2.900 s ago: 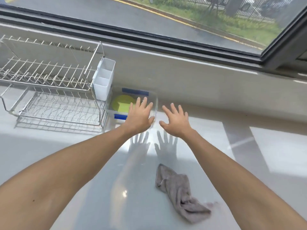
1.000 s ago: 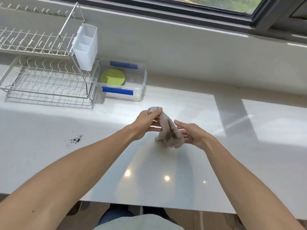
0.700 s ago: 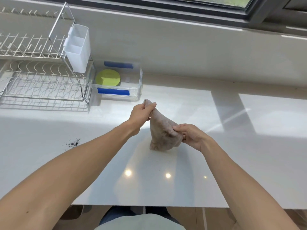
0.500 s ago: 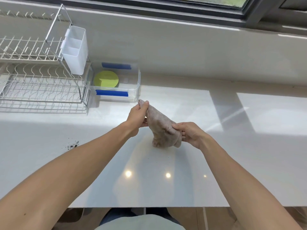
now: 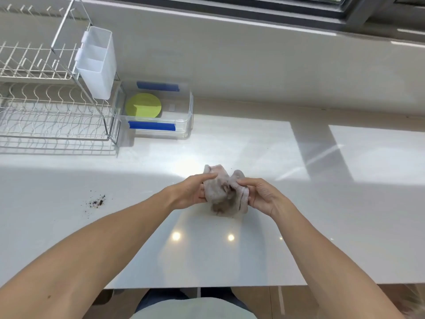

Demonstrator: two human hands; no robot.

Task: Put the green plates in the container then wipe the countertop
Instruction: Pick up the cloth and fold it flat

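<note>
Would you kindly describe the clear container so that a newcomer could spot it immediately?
Find the wire dish rack at the countertop's back left. The container sits right beside it, below the white cutlery holder. It alone is transparent, with blue clips and a green plate inside.

1. A dark-framed window (image 5: pixel 299 8) runs along the top, above a pale sill wall (image 5: pixel 253 65).
2. Sunlight falls in bright patches (image 5: pixel 377 153) across the glossy white surface.
3. A wire dish rack (image 5: pixel 46 107) stands at left.
4. Brown floor (image 5: pixel 287 300) shows below.
</note>
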